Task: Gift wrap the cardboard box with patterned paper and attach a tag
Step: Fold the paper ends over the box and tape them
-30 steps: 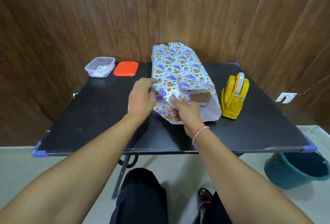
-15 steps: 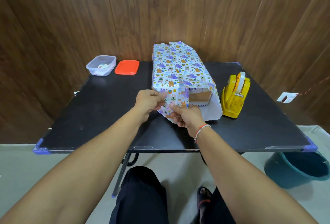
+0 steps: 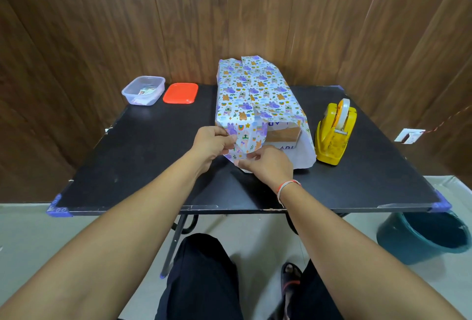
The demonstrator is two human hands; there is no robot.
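My left hand (image 3: 213, 141) and right hand (image 3: 267, 164) both pinch the paper (image 3: 251, 90) flap at the box (image 3: 283, 134) end; I should crease it flat before taping.

You face a wall (image 3: 178, 26) of dark wood-grain panels that wraps round on both sides. Before it stands a black folding table (image 3: 143, 166) with purple corner guards (image 3: 58, 209) and metal legs (image 3: 173, 243). The floor (image 3: 30, 230) is pale. A teal bucket (image 3: 424, 238) sits at right; a white socket (image 3: 408, 135) lies beyond it.
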